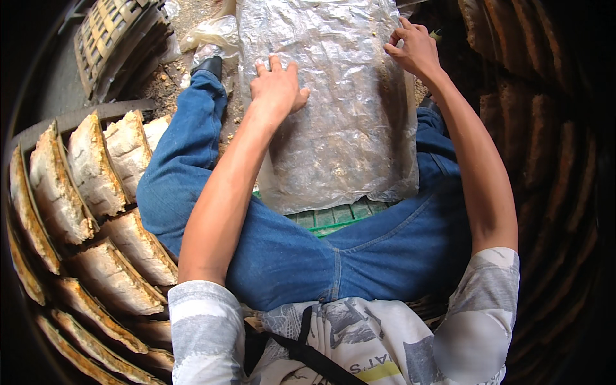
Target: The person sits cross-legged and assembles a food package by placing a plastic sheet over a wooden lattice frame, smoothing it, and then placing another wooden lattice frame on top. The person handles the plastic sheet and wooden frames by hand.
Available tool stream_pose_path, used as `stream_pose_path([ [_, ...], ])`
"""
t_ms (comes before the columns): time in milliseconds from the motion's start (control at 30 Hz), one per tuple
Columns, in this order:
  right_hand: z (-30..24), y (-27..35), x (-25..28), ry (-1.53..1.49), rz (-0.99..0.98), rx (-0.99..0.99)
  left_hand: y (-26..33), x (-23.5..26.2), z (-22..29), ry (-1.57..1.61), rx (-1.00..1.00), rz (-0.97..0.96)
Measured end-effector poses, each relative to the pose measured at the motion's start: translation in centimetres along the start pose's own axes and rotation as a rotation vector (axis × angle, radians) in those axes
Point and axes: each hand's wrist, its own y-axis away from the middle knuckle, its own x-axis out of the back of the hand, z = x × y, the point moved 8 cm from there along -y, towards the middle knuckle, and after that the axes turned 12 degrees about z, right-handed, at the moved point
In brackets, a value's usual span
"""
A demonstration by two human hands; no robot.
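Here we have the plastic sheet [346, 128] already laid out between the legs [186, 135], creases left in it, left hand [277, 90] spread wide on top, right hand [416, 51] curled by its edge, grip unclear.

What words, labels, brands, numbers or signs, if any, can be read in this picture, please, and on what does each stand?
Shirt: dark capitals by a yellow-green band, upside down in this view; part is legible, but I am not copying the wording.
Shirt, grey pattern: any finer print is too small to read.
Plastic: no lettering that I can make out.
Jeans: none visible.
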Motion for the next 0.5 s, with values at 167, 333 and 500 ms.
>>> stream_pose_path([
  [167,-0.6,-0.1,-1.9,0.042,-0.054,-0.051,0.1,0.1,0.0,0.014,0.001,-0.002],
  [333,-0.5,-0.2,-2.8,0.003,-0.133,-0.093,0.3,-0.1,-0.3,0.053,0.008,0.009],
  [500,-0.5,0.3,-3.6,0.035,-0.146,-0.097,0.2,-0.3,-0.3,0.057,0.017,-0.001],
])
